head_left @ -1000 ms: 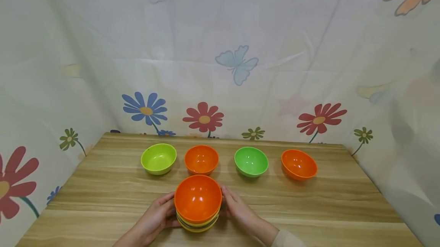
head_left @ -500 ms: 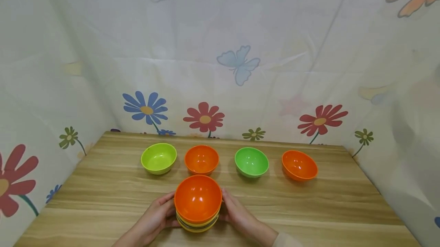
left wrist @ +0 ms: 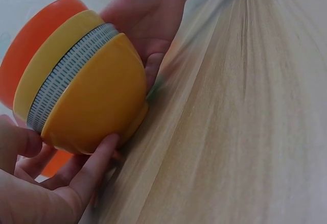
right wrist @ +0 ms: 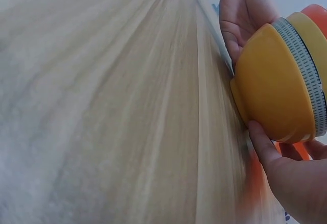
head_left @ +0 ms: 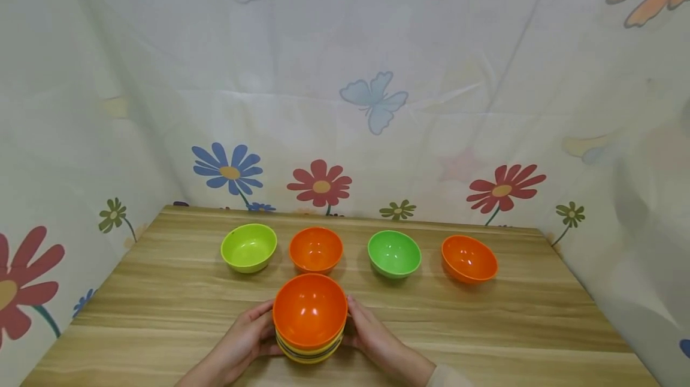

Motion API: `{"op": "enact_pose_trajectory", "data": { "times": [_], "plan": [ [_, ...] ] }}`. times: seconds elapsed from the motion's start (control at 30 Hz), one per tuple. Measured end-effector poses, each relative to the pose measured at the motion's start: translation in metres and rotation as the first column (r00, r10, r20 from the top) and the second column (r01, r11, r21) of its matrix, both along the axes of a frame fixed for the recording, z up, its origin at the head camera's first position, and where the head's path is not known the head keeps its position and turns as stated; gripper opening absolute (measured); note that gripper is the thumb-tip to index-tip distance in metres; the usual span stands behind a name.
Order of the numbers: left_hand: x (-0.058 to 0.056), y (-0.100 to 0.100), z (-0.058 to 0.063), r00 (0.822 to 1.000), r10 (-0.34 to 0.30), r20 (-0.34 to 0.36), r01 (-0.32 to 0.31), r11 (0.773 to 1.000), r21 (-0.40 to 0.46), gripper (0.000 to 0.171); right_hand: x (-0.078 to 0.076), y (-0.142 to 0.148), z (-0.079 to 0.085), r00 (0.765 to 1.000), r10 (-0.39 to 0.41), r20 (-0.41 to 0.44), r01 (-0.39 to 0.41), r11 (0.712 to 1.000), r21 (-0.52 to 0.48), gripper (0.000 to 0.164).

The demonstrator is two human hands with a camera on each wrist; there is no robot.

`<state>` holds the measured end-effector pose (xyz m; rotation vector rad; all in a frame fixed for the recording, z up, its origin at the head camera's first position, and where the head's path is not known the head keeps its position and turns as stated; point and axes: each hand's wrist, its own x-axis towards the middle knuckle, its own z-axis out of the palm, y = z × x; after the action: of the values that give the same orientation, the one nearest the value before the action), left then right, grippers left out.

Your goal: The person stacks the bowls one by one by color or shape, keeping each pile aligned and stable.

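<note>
A stack of nested bowls (head_left: 311, 315) stands upright at the near middle of the table. An orange bowl tops it; beneath show a yellow bowl (left wrist: 56, 55), a white bowl with dark dashes (left wrist: 71, 68) and, lowest, an orange-yellow bowl (left wrist: 99, 96). My left hand (head_left: 242, 339) holds the stack's left side, fingers curved round it. From the right, my right hand (head_left: 380, 339) grips it, with a finger low by the foot of the bottom bowl in the right wrist view. The foot appears to rest on the tabletop. Some fingers are hidden behind the stack.
Behind the stack, single bowls stand in a row: yellow-green (head_left: 249, 249), orange (head_left: 316, 250), green (head_left: 395, 254) and another orange bowl (head_left: 469, 259), which looks tilted. The wooden table (head_left: 512, 327) ends at a flower-printed cloth backdrop (head_left: 420, 153).
My right hand's fingers have shifted slightly lower on the stack's side since a second ago. The stack, left hand and row of bowls stay in place.
</note>
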<state>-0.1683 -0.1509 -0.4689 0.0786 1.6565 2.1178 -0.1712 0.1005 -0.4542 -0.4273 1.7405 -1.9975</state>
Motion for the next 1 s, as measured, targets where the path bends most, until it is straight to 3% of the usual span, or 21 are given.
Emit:
{"op": "enact_pose_trajectory", "data": {
  "times": [0.2,0.57,0.8,1.0],
  "plan": [
    [0.000,-0.001,0.003,1.000,0.019,-0.018,-0.020,0.999,-0.047,0.058,0.000,0.000,-0.001,1.000,-0.003,0.008,0.003,1.000,-0.008,0.068],
    [-0.008,-0.019,0.019,0.988,0.134,-0.072,-0.142,0.982,-0.122,0.042,0.001,0.002,-0.001,1.000,0.007,0.012,-0.007,1.000,-0.017,0.068],
    [-0.016,-0.036,0.030,0.963,0.255,-0.088,-0.268,0.939,-0.215,0.040,0.001,0.001,-0.001,1.000,-0.003,0.012,0.003,1.000,-0.013,0.068],
    [-0.025,-0.057,0.038,0.941,0.317,-0.118,-0.338,0.882,-0.328,0.047,0.001,0.000,-0.001,1.000,-0.006,0.010,0.006,1.000,-0.018,0.065]
  ]
}}
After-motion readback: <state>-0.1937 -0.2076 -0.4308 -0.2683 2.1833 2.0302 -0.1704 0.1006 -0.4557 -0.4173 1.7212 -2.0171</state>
